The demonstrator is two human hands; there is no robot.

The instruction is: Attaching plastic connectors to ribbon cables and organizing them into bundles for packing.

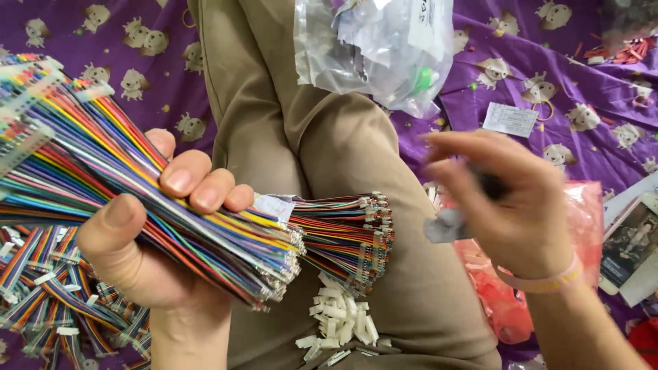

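Your left hand (147, 229) grips a thick bundle of rainbow-coloured ribbon wires (130, 181).
Your right hand (510, 199), blurred, pinches a small grey scrap (444, 226); small white plastic connector housings (339, 318) lie between both hands, on your khaki trouser leg (356, 157).

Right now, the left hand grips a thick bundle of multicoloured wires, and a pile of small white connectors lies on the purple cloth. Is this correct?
Not quite. The head view shows the left hand gripping the bundle of multicoloured wires, but the pile of small white connectors lies on the person's khaki trouser leg, not on the purple cloth.
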